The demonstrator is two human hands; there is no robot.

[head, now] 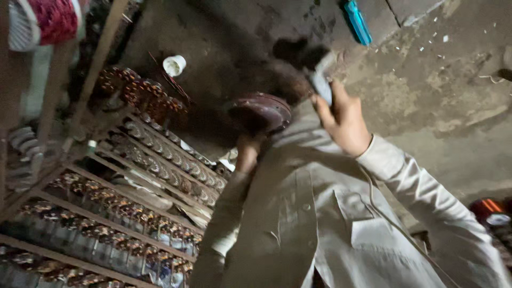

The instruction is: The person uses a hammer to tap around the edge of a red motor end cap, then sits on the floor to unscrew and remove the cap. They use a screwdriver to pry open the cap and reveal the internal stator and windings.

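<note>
Right hand clamped on blurred grey-white tool, left hand under dark round metal part, grip unclear, stained concrete floor, blue object, racks of copper-wound coils left.

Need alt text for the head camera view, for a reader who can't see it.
A person in a pale shirt holds a dark, round, domed metal part up with the left hand, while the right hand grips a small light-coloured tool. Beside them are wooden racks of copper-wound parts; the image is blurred.
</note>
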